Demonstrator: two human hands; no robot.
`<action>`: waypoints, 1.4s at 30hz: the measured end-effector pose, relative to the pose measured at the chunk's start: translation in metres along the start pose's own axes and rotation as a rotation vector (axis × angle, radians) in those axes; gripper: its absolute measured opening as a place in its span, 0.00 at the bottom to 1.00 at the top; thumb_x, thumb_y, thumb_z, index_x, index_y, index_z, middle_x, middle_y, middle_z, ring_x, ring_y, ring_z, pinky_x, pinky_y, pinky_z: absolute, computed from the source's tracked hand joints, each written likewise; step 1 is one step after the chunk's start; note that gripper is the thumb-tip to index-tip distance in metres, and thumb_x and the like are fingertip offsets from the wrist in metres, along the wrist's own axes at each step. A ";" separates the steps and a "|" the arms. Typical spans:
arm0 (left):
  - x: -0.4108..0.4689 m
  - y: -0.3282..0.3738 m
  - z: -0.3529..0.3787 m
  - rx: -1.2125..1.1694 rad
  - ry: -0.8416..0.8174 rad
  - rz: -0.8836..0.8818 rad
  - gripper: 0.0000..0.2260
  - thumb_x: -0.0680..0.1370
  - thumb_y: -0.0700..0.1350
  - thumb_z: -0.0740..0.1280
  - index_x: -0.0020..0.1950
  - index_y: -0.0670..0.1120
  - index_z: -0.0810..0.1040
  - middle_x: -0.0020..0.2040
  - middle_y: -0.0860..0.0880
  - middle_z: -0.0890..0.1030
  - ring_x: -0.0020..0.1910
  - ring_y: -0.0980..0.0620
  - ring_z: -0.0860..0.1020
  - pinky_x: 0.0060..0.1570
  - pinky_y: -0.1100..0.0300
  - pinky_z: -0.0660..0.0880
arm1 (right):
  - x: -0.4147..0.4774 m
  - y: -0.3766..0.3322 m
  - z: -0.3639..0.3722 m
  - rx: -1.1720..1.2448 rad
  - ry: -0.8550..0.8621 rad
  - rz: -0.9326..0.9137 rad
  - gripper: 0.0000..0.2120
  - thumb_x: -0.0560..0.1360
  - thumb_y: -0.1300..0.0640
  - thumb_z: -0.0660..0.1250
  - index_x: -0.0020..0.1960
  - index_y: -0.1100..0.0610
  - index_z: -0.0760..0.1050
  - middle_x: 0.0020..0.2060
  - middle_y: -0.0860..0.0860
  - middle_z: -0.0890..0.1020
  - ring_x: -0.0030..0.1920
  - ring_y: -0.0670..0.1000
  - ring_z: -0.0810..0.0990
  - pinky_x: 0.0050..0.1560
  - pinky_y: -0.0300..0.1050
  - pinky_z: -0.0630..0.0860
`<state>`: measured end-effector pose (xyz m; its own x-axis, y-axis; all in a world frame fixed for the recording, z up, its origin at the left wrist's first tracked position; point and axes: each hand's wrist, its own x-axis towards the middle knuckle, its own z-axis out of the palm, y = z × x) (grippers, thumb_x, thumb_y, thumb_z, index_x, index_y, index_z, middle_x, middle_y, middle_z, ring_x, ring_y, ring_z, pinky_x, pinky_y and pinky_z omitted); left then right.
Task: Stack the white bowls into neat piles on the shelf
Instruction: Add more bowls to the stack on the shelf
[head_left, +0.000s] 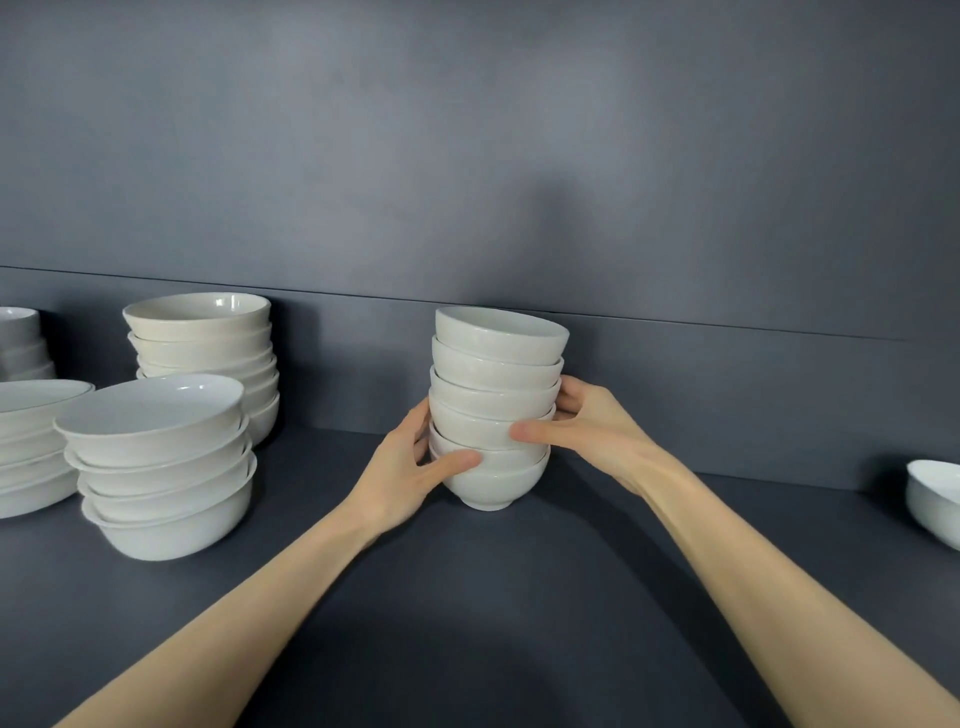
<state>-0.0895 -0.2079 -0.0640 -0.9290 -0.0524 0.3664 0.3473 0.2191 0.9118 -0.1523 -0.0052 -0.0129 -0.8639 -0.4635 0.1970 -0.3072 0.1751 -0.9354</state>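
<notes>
A pile of several small white bowls stands upright on the dark grey shelf, near its middle. My left hand grips the pile low on its left side, thumb across the front of a lower bowl. My right hand grips the right side a little higher, thumb on the front and fingers behind. The top bowl sits slightly tilted. The pile's foot rests on the shelf.
Left of the pile stand a stack of wide shallow bowls, a taller stack of deeper bowls behind it, and more stacks at the left edge. A single white bowl lies at the far right. The back wall is close behind.
</notes>
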 end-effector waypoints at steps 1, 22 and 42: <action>0.000 -0.001 -0.001 -0.006 -0.003 0.000 0.28 0.72 0.40 0.73 0.66 0.58 0.67 0.65 0.57 0.76 0.63 0.59 0.75 0.62 0.64 0.73 | 0.000 0.000 0.000 -0.001 0.001 -0.003 0.27 0.65 0.62 0.78 0.61 0.53 0.76 0.55 0.44 0.83 0.54 0.43 0.82 0.52 0.36 0.78; -0.001 0.003 -0.003 0.020 -0.065 -0.026 0.29 0.69 0.48 0.72 0.68 0.54 0.67 0.62 0.61 0.77 0.62 0.64 0.75 0.57 0.69 0.73 | 0.004 -0.002 -0.003 -0.064 -0.030 -0.014 0.28 0.65 0.60 0.79 0.62 0.53 0.75 0.54 0.45 0.83 0.53 0.42 0.82 0.49 0.33 0.78; 0.034 0.044 -0.002 0.037 0.170 0.077 0.31 0.63 0.55 0.74 0.64 0.51 0.70 0.56 0.61 0.78 0.54 0.68 0.77 0.46 0.74 0.74 | 0.015 -0.051 -0.010 -0.049 0.120 -0.159 0.28 0.70 0.54 0.74 0.68 0.54 0.70 0.57 0.45 0.80 0.55 0.41 0.79 0.57 0.36 0.76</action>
<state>-0.1054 -0.2016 -0.0115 -0.8637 -0.1978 0.4637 0.4086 0.2640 0.8737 -0.1534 -0.0119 0.0405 -0.8436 -0.3825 0.3770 -0.4597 0.1511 -0.8751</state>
